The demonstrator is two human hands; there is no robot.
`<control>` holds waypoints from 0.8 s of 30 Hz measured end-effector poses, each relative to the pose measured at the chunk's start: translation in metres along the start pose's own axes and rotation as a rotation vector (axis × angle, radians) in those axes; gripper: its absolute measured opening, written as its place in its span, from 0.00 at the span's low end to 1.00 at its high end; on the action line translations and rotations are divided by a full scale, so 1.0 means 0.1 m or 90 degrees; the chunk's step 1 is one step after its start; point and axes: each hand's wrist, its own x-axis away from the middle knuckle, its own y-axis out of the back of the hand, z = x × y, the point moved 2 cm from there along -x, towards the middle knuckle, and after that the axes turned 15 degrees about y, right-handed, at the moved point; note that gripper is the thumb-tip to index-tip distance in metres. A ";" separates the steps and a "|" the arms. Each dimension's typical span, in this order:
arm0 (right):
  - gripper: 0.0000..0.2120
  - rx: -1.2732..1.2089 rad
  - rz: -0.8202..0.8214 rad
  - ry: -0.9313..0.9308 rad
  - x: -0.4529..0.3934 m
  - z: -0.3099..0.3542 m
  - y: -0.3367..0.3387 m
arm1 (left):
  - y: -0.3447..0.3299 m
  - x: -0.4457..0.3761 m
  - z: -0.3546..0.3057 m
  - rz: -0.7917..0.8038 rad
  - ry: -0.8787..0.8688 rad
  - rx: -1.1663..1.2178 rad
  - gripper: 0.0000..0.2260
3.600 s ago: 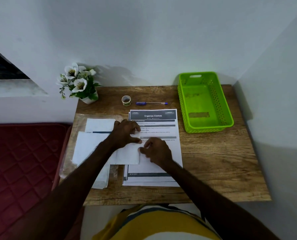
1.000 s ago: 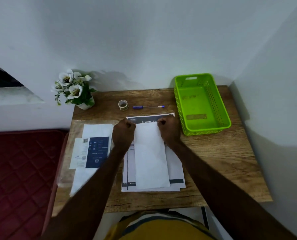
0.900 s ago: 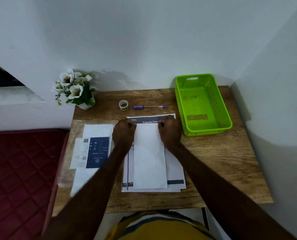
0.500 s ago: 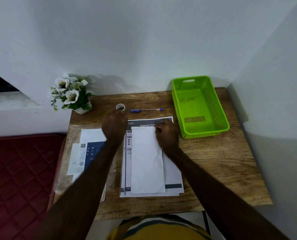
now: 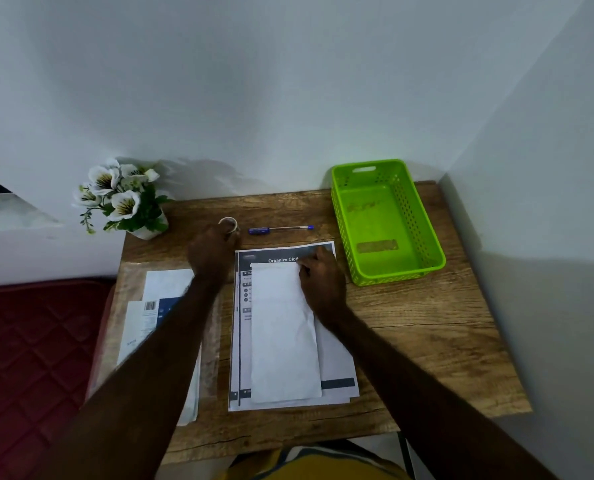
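Wooden worktop point(image 5: 410, 323), white-walled corner. Centre: folded paper point(image 5: 283, 334) lies on a printed sheet point(image 5: 337, 365). Bent fingers of the right hand point(image 5: 323, 277) hold its top right corner. Beyond the sheet, the left hand point(image 5: 210, 252) touches the tape point(image 5: 229, 222); its grip cannot be told. Right of the tape: pen point(image 5: 278, 230), then basket point(image 5: 339, 220).

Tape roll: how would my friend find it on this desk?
Look along the far edge of the wooden table, by the wall. Between the white flower pot and the blue pen sits the tape roll, right by the left hand. It is the only small round ring there, pale with a hole through it.
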 end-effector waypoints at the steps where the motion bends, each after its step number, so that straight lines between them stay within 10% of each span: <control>1: 0.05 0.006 0.003 0.005 0.00 0.00 0.00 | -0.04 -0.02 0.04 0.005 -0.003 0.010 0.16; 11: 0.11 -0.042 0.006 0.003 -0.07 -0.03 0.14 | 0.00 0.34 0.11 0.150 -0.052 0.309 0.22; 24: 0.12 -0.337 -0.051 0.212 -0.21 0.30 0.48 | 0.24 0.90 -0.02 0.224 -0.080 0.340 0.11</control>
